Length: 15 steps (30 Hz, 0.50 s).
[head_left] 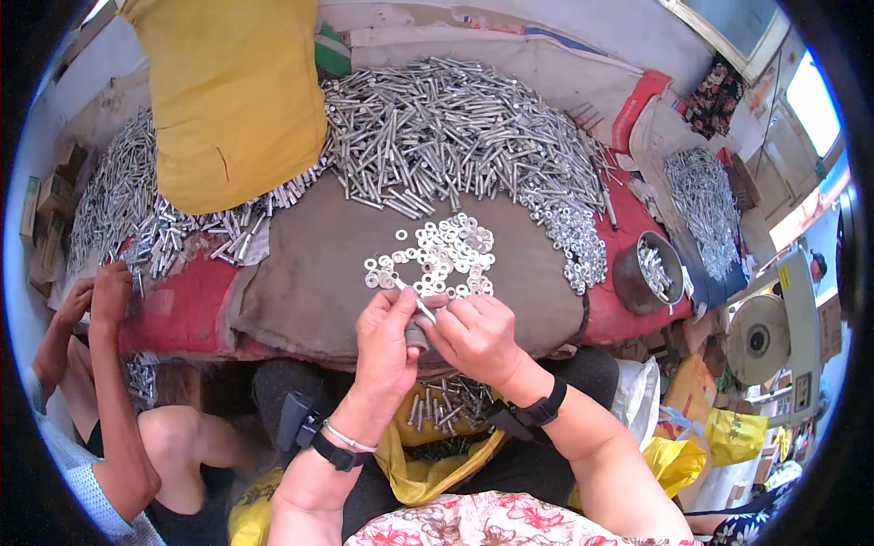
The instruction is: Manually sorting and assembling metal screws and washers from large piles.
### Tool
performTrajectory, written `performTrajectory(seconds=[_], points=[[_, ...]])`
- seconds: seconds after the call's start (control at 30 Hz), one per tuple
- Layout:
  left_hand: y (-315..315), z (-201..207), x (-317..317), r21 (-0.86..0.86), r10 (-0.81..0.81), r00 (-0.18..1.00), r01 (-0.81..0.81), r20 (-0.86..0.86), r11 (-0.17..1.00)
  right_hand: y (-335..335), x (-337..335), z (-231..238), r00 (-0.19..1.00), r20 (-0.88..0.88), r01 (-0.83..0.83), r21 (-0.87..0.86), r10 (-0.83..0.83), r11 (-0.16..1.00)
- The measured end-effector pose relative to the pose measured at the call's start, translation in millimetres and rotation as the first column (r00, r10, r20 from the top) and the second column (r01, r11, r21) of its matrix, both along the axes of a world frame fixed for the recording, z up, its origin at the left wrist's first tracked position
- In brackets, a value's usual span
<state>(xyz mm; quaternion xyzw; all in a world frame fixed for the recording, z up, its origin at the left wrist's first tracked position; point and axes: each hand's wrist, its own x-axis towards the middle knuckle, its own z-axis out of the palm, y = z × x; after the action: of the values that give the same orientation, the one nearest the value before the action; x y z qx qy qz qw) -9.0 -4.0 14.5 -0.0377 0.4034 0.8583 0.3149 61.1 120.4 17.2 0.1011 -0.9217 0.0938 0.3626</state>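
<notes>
My left hand [385,338] and my right hand [475,335] meet over the near edge of a brown cloth [309,273]. Together they pinch a thin silver bolt [421,308] with a grey sleeve under it. Just beyond my fingers lies a loose patch of flat washers [442,255]. A large heap of silver bolts [455,127] covers the far part of the surface. In my lap a yellow bag [428,473] holds several assembled bolts [446,405].
A yellow sack [232,91] stands at the far left. A small pile of nuts [583,246] and a dark metal pot [645,273] lie to the right. Another person's hands [96,296] work at the left edge. A scale [760,337] stands at right.
</notes>
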Motion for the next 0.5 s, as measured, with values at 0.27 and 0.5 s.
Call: performTrajectory(seconds=[0.27,0.5], points=[[-8,-3,3,-0.003,-0.006,0.999,0.006,-0.050,1.000,21,-60,21,0.999,-0.040,-0.002,-0.106,-0.002,0.994],[-1,-7,8,-0.067,-0.100,0.984,0.091,-0.149,0.994,28,-79,-9,0.960,0.253,0.082,0.156,-0.120,0.984]])
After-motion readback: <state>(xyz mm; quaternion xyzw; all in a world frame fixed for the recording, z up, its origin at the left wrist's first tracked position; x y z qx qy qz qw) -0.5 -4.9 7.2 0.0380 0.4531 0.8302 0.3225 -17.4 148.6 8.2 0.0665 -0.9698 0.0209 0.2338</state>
